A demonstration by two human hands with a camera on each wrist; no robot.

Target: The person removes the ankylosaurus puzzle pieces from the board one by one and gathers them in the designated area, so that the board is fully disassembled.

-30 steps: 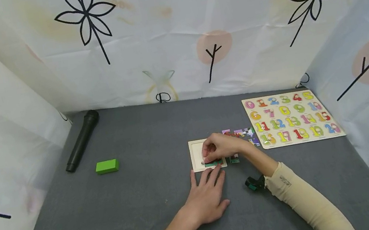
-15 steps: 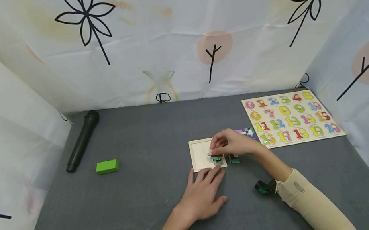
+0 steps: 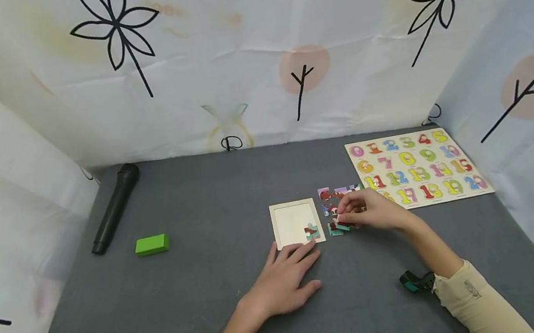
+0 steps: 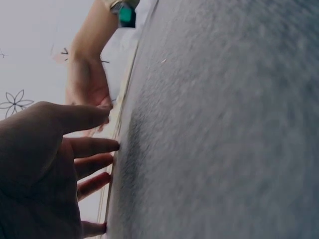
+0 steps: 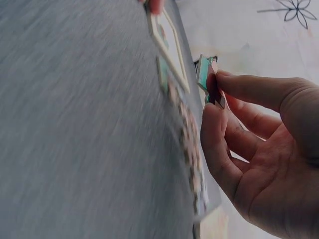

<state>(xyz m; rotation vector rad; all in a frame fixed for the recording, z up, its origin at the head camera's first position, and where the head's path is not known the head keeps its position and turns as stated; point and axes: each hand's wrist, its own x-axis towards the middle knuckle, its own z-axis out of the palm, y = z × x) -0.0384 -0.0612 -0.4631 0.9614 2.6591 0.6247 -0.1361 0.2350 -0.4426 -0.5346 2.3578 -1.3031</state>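
A small wooden puzzle frame (image 3: 291, 204) lies on the grey table, with one teal and red jigsaw piece (image 3: 312, 232) in its near right corner. The spread fingers of my left hand (image 3: 286, 284) touch the frame's near edge; in the left wrist view the left hand (image 4: 47, 149) has its fingertips right at that edge. To the right of the frame, my right hand (image 3: 375, 210) pinches a jigsaw piece between thumb and fingers. The right wrist view has this held jigsaw piece (image 5: 203, 72) tilted, teal along one side and dark red beside it. Several loose jigsaw pieces (image 3: 325, 194) lie under and behind the right hand.
A number puzzle board (image 3: 418, 167) lies at the back right, beyond the loose pieces. On the left are a green block (image 3: 152, 245) and a black microphone (image 3: 116, 209). White printed cloth (image 3: 210, 81) walls in the table's back and sides.
My right hand has moved right from over the frame to the loose pieces, pinching a jigsaw piece. One piece stays in the frame's corner. The left hand has hardly moved.
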